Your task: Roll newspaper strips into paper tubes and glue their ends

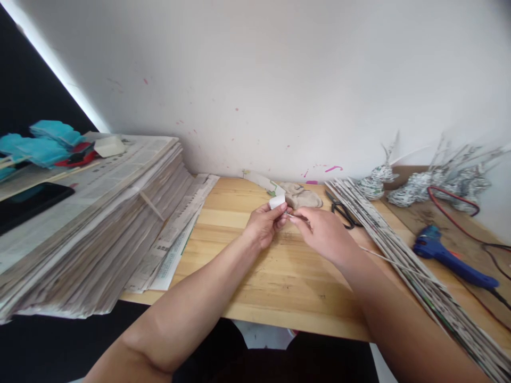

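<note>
Bright, soft, even light. Wall (255, 96) pale, slightly greyer at upper right. Glaring strip (64, 74) upper left beside near-black area. Weak soft shadows on worktop (303, 287); under it dark, little detail. White piece (277, 201) in left hand (262, 226) washed out. Wide-angle stretch at edges, newspaper stack (120, 229) skewed. Print unreadable; woven shapes (415, 187) smeary.

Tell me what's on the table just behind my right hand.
Just beyond your right hand lie a crumpled beige cloth and black-handled scissors. Whatever is on the wooden tabletop directly beneath the hand is covered, so it can't be seen.
</note>
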Available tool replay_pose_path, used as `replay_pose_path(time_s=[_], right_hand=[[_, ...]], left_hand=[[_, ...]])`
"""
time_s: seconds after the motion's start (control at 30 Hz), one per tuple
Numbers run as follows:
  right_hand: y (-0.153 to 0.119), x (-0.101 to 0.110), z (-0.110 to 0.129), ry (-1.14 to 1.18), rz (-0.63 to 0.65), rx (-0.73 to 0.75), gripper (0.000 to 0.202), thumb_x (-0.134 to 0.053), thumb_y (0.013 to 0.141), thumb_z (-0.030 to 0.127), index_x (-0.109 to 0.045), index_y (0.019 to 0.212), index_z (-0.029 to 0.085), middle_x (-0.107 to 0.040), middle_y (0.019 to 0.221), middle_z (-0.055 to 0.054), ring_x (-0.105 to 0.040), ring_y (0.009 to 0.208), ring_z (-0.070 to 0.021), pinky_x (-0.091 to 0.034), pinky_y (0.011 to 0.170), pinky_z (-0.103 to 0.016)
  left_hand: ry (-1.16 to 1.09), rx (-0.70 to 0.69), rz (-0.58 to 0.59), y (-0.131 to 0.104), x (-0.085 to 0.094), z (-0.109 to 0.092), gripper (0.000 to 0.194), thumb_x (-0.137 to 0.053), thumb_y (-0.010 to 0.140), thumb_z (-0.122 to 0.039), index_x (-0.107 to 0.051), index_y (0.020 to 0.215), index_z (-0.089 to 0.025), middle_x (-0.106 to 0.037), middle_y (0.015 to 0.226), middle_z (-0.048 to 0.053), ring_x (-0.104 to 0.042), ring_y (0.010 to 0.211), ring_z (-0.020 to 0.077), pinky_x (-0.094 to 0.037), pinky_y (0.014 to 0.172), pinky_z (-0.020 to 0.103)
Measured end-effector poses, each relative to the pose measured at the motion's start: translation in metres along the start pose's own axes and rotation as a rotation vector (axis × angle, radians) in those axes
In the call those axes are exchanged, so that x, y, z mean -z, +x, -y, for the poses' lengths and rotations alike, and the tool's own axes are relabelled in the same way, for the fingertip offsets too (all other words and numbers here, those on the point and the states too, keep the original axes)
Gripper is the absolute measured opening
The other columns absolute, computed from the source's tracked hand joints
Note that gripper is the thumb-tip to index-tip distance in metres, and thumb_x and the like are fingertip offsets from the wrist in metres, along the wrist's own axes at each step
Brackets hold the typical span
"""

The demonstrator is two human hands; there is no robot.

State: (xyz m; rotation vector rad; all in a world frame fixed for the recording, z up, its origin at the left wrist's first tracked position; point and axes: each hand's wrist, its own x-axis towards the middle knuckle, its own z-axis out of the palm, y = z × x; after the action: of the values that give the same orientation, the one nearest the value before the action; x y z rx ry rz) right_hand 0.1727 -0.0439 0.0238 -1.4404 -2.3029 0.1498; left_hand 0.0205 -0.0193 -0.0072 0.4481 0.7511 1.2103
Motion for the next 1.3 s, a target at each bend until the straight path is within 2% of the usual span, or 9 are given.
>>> replay_pose_path(time_s=[0.1,0.27,0.4,0.47,0.67,0.8,1.0,1.17,1.3], right_hand=[[-0.0002,-0.0001,-0.0005,0.034,-0.017,-0.016,0.019,-0.049,0.093,0.034,-0.06,0.083,0.021,-0.066,0.074,-0.001,-0.056,0.065,-0.0149,-0.029,0.058,-0.026],[0.0008,-0.0033,-0.0024,-0.006,0.067,-0.018,0.027,-0.043,0.095,0.03,-0.058,0.074,0.02,-0.064,0.069,-0.003,-0.056,0.065,-0.0163,-0.028,0.058,-0.027],[0.0009,-0.0025,-0.0021,0.059,-0.006,-0.018,0.015,-0.055,0.09,0.035,-0.06,0.086,0.022,-0.067,0.076,-0.001,-0.056,0.066,-0.0149,-0.03,0.058,-0.025],[0.001,-0.0012,-0.0017,0.069,-0.032,-0.014,0.017,-0.053,0.091,0.035,-0.06,0.084,0.022,-0.065,0.073,0.0,-0.054,0.062,-0.0138,-0.029,0.057,-0.025],[0.0011,-0.0012,-0.0013,0.019,0.045,-0.02,0.027,-0.043,0.095,0.029,-0.059,0.075,0.019,-0.065,0.069,-0.003,-0.056,0.065,-0.0163,-0.029,0.059,-0.027],[-0.0001,-0.0014,-0.0002,0.088,0.016,-0.012,0.017,-0.053,0.091,0.035,-0.061,0.086,0.021,-0.066,0.074,-0.001,-0.056,0.065,-0.0151,-0.03,0.058,-0.026],[0.0007,-0.0015,-0.001,0.028,0.04,-0.012,0.029,-0.043,0.095,0.031,-0.059,0.074,0.02,-0.063,0.066,-0.003,-0.054,0.061,-0.0156,-0.028,0.057,-0.027],[0.0011,-0.001,0.0008,0.094,0.011,-0.011,0.02,-0.05,0.092,0.035,-0.063,0.085,0.021,-0.067,0.075,-0.002,-0.055,0.063,-0.015,-0.029,0.058,-0.026],[0.0011,-0.0009,0.0009,0.057,0.022,-0.025,0.027,-0.046,0.094,0.033,-0.062,0.077,0.02,-0.064,0.068,-0.002,-0.054,0.061,-0.015,-0.028,0.057,-0.027]], left_hand=[[0.005,-0.007,0.005,-0.0003,-0.0007,0.0002,0.005,-0.066,0.079,-0.005,-0.066,0.084,-0.007,-0.068,0.07,0.005,-0.06,0.051,0.0042,-0.05,0.05,0.011],[0.007,0.0,-0.012,-0.001,-0.0018,0.0008,0.004,-0.067,0.078,-0.005,-0.065,0.081,-0.007,-0.068,0.07,0.006,-0.06,0.051,0.0045,-0.051,0.051,0.012],[-0.001,-0.008,-0.015,-0.0009,-0.0017,0.0005,0.003,-0.067,0.078,-0.005,-0.065,0.08,-0.007,-0.068,0.068,0.005,-0.059,0.05,0.0038,-0.05,0.051,0.011],[0.008,-0.007,-0.008,-0.0004,-0.0009,0.0004,0.006,-0.069,0.077,-0.006,-0.066,0.082,-0.007,-0.068,0.069,0.005,-0.059,0.051,0.0038,-0.05,0.051,0.011],[0.031,-0.014,-0.029,0.0007,0.0007,0.0011,0.013,-0.076,0.072,-0.01,-0.066,0.08,-0.008,-0.068,0.069,0.004,-0.056,0.05,0.0029,-0.047,0.048,0.011],[0.028,-0.029,-0.031,0.0012,0.0006,0.0015,0.014,-0.077,0.07,-0.011,-0.067,0.08,-0.008,-0.066,0.067,0.003,-0.053,0.048,0.0018,-0.045,0.047,0.01],[0.036,-0.019,-0.035,0.001,0.0005,0.0017,0.017,-0.079,0.068,-0.012,-0.069,0.081,-0.007,-0.066,0.067,0.004,-0.053,0.048,0.0022,-0.045,0.046,0.011],[0.032,-0.026,-0.017,-0.0007,0.0005,0.0016,0.018,-0.078,0.069,-0.013,-0.069,0.083,-0.006,-0.065,0.066,0.003,-0.053,0.048,0.0023,-0.045,0.046,0.01],[0.047,-0.014,-0.021,-0.0014,0.0011,0.0019,0.018,-0.078,0.069,-0.013,-0.069,0.083,-0.007,-0.067,0.069,0.004,-0.054,0.048,0.0028,-0.046,0.047,0.011]])
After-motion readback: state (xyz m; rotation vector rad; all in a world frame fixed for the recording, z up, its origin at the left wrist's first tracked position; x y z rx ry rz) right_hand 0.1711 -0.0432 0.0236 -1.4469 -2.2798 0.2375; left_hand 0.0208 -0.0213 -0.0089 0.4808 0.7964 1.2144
